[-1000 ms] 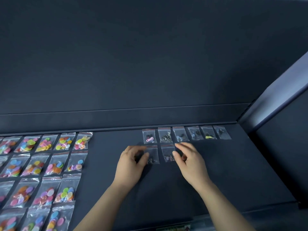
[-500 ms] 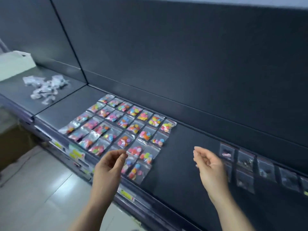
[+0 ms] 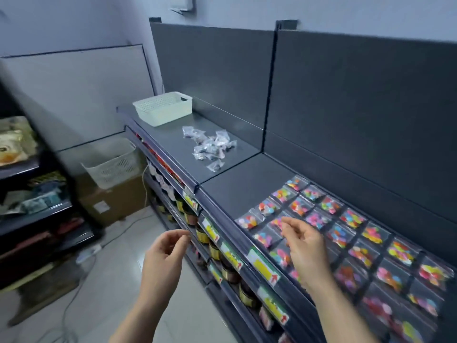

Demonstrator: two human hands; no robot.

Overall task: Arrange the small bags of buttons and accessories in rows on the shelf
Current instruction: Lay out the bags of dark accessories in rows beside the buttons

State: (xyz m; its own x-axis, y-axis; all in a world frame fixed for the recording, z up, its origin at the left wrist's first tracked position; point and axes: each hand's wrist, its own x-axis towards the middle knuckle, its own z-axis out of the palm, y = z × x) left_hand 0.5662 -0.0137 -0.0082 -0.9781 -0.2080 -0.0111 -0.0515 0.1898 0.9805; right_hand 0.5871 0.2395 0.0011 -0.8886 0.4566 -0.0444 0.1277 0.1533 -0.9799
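Loose pile of small bags (image 3: 210,147): clear packets with dark contents, heaped unsorted on the left section of the shelf (image 3: 247,180), just in front of the white basket (image 3: 163,108). Well apart from both hands.

Button bags (image 3: 321,220): laid flat in straight rows on the right section, bright contents showing, running off toward me and out of sight at the right.

Change: a second ago both hands were down at the dark accessory packets further right, setting a second row. Since then they have lifted clear and the person has swung left; those packets are no longer visible and the pile has come into view. Judgement: last placement finished, next step is fetching more from the pile. Many bags remain unsorted.

Left hand (image 3: 165,256): out in front of the shelf edge, over the floor, fingers loosely curled, thumb near forefinger, nothing in it.
Right hand (image 3: 306,246): hovering above the front button bags, fingers relaxed and pointing toward the pile, also empty.

Below the edge: yellow price labels (image 3: 262,266), jars (image 3: 203,235) on the lower shelf.
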